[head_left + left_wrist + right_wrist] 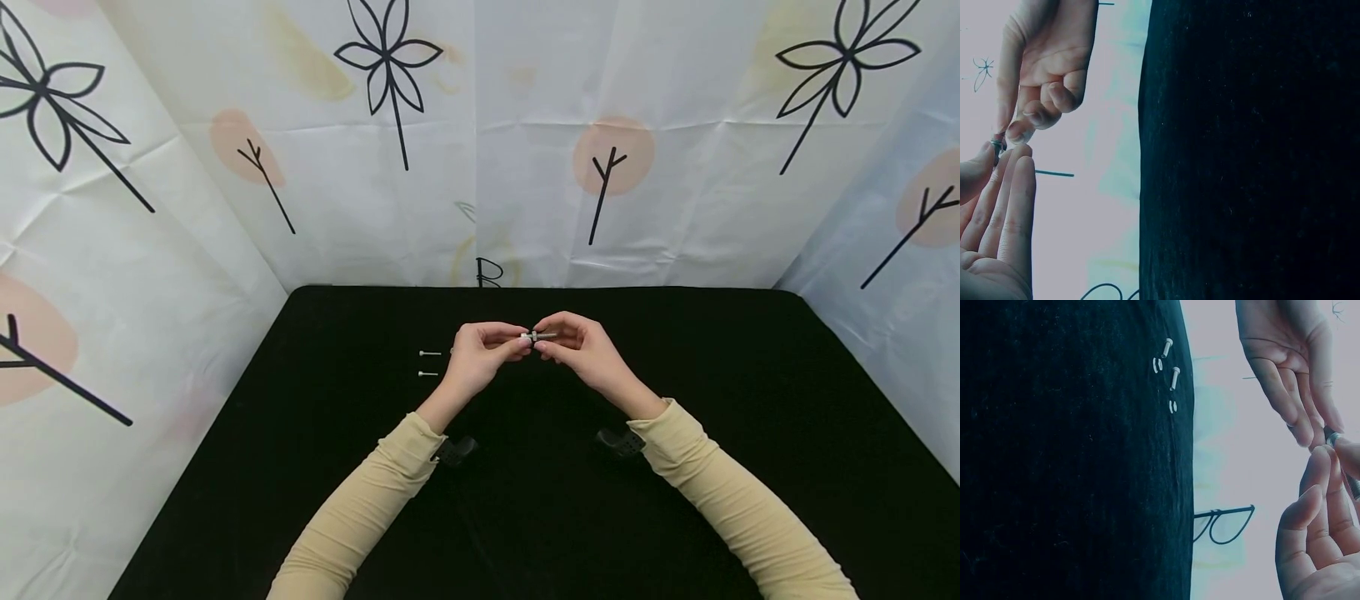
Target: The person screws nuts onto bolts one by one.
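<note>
soft, bright light fills the head view; both wrist views are blue-tinted, their backdrop (1091, 219) washed out.

The held bolt (548, 335) looks like grey metal with a soft shine, its shank seemingly ridged in the right wrist view. The loose bolts (1175, 378) and thin rings (1154, 365) look like pale, bright metal. The black covering (562, 517) appears to be matt cloth, slightly fuzzy and lint-flecked. The printed backdrop (525, 167) is smooth, creased fabric with a faint sheen; the sleeves (367, 492) are matt, wrinkled cloth.
</note>
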### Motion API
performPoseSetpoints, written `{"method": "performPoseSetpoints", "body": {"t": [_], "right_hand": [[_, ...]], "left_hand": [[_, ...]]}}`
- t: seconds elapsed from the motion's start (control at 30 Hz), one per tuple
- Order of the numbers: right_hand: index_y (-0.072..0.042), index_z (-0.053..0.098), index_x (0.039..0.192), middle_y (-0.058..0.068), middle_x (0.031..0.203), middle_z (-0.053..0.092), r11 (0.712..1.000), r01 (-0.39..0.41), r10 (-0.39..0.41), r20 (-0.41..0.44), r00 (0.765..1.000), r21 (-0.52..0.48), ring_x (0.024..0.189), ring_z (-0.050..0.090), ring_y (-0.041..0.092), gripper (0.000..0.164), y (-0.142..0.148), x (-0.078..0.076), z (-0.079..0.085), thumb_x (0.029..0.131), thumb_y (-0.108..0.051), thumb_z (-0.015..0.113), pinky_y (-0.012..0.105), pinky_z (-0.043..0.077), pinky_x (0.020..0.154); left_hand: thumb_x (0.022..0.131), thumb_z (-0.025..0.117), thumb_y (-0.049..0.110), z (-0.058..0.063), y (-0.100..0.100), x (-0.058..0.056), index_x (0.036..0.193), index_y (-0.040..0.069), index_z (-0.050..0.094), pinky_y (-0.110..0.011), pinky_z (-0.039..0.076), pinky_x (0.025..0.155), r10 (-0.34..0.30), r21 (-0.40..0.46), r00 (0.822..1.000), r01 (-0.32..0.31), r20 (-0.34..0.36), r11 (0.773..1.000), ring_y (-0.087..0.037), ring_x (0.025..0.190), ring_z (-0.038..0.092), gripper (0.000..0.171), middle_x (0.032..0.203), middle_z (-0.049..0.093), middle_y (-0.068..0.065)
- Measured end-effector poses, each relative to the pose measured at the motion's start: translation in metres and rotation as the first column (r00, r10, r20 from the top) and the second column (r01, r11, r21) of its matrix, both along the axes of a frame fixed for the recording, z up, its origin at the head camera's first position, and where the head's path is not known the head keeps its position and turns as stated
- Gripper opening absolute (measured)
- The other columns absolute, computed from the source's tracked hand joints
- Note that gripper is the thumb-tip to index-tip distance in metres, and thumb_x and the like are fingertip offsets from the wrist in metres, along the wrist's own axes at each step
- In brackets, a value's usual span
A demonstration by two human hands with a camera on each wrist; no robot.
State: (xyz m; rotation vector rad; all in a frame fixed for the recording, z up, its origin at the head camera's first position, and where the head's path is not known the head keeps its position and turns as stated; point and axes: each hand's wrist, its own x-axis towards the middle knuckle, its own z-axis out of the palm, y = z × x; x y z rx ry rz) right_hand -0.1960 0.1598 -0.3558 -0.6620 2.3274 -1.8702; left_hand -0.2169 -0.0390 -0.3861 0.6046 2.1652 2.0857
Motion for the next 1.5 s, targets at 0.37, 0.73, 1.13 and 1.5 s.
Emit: {"method": "performPoseSetpoints", "body": {"t": [0.37, 0.73, 1.13, 1.5], "right_hand": [[0.010, 0.057, 0.113, 0.025, 0.101, 0.063, 1.000, 0.012, -0.012, 0.011, 1.000, 0.010, 0.081, 0.064, 0.030, 0.021, 0.000, 0.001, 0.001, 0.095, -0.003, 0.058, 0.043, 0.055, 0.069], [0.008, 0.060, 0.111, 0.026, 0.098, 0.064, 0.998, 0.031, -0.032, 0.009, 0.999, 0.049, 0.080, 0.063, 0.030, 0.021, 0.000, 0.002, 0.002, 0.097, -0.007, 0.057, 0.042, 0.055, 0.068], [0.004, 0.062, 0.111, 0.017, 0.098, 0.065, 0.999, 0.031, -0.031, 0.011, 0.999, 0.041, 0.082, 0.064, 0.029, 0.021, 0.006, -0.016, -0.022, 0.098, -0.012, 0.057, 0.044, 0.054, 0.068], [0.002, 0.062, 0.110, 0.020, 0.101, 0.064, 1.000, 0.013, -0.013, -0.007, 1.000, 0.007, 0.084, 0.064, 0.031, 0.021, 0.004, -0.013, -0.019, 0.095, -0.013, 0.062, 0.041, 0.055, 0.070]], "left_hand": [[0.090, 0.067, 0.009, 0.000, 0.001, 0.001, 0.102, -0.003, 0.071, -0.033, 0.059, 0.075, 0.004, 0.013, 1.000, -0.004, -0.030, 1.000, -0.022, 0.084, 0.070, 0.017, 0.094, 0.072, -0.012], [0.090, 0.067, 0.008, 0.000, 0.002, 0.002, 0.101, -0.003, 0.071, -0.033, 0.059, 0.075, 0.010, 0.015, 1.000, -0.010, -0.029, 1.000, -0.021, 0.084, 0.070, 0.016, 0.094, 0.072, -0.012], [0.090, 0.068, 0.011, 0.000, 0.001, 0.001, 0.102, -0.003, 0.071, -0.033, 0.059, 0.075, 0.010, 0.002, 1.000, -0.010, -0.024, 1.000, -0.023, 0.085, 0.070, 0.019, 0.096, 0.071, -0.013], [0.091, 0.065, 0.004, 0.010, -0.001, 0.005, 0.106, -0.009, 0.067, -0.038, 0.058, 0.080, -0.028, -0.004, 1.000, 0.028, 0.003, 1.000, -0.035, 0.092, 0.068, 0.020, 0.102, 0.069, -0.021]]}}
